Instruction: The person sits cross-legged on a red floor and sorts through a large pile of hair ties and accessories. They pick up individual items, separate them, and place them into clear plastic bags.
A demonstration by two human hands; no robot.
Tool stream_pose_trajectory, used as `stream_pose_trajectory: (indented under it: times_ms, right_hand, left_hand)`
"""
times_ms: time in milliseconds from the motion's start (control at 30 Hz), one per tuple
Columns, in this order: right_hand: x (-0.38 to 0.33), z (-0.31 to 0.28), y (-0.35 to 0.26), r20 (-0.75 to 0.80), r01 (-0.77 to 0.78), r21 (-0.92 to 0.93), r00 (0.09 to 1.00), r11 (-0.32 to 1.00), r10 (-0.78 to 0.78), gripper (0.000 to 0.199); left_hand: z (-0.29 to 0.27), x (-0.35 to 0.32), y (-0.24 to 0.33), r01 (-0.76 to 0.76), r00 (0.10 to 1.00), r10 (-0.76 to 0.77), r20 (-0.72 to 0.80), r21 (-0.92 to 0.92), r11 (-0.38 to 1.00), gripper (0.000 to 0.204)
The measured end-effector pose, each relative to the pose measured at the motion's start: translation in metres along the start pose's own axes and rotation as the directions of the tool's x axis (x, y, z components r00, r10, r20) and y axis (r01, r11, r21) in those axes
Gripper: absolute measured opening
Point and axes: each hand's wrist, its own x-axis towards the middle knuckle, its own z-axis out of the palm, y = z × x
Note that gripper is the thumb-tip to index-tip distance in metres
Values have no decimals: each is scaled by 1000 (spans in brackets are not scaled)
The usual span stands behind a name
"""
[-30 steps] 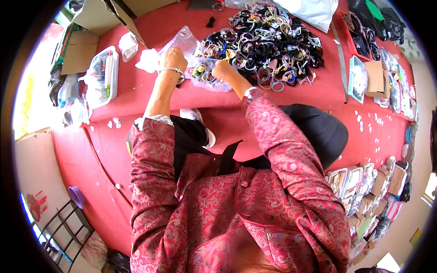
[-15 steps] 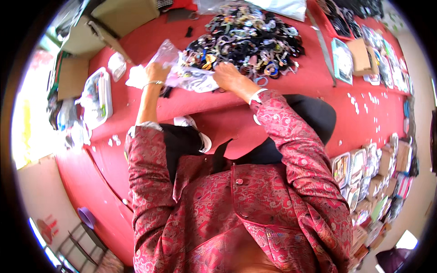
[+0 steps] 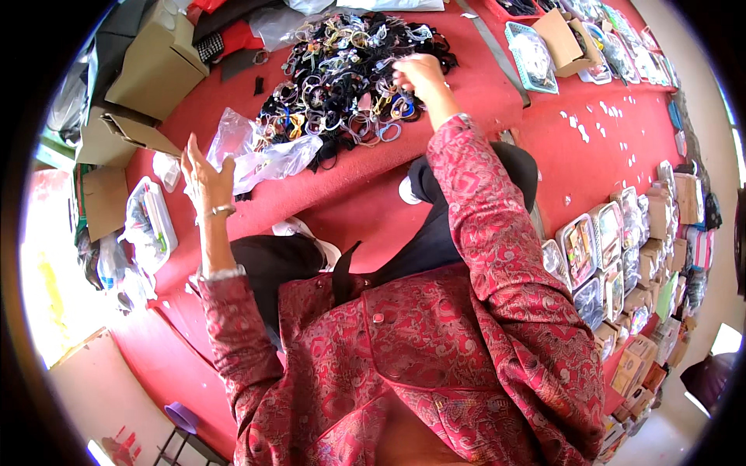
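A wide heap of hair ties (image 3: 342,101), many black and others in mixed colours with small charms, lies on the red surface in front of me. At the heap's near left edge rests a crumpled clear plastic bag (image 3: 276,161), which neither hand touches. My left hand (image 3: 208,182) is raised left of the bag, its fingers and thumb spread and nothing in them. Over the right side of the heap is my right hand (image 3: 422,75), its fingers loosely bent and a little apart. I see nothing held in it.
Cardboard boxes (image 3: 159,66) stand at the far left, with a white basket of packets (image 3: 155,225) nearer. A teal basket (image 3: 531,58) and an open carton (image 3: 566,43) sit at the far right. Filled trays (image 3: 579,252) line the right side. White scraps (image 3: 583,132) dot the red floor.
Both hands have let go of the plastic bag, which now lies beside the heap. My left hand has moved left and opened; my right has moved up and right over the heap. The view has shifted.
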Motion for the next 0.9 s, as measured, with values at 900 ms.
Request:
stream_pose_trajectory:
  times_ms: [900]
  right_hand:
    - [9, 16, 91, 123, 245, -508, 970, 826, -212, 11]
  left_hand:
    - [59, -60, 102, -493, 201, 431, 880, -289, 820, 18]
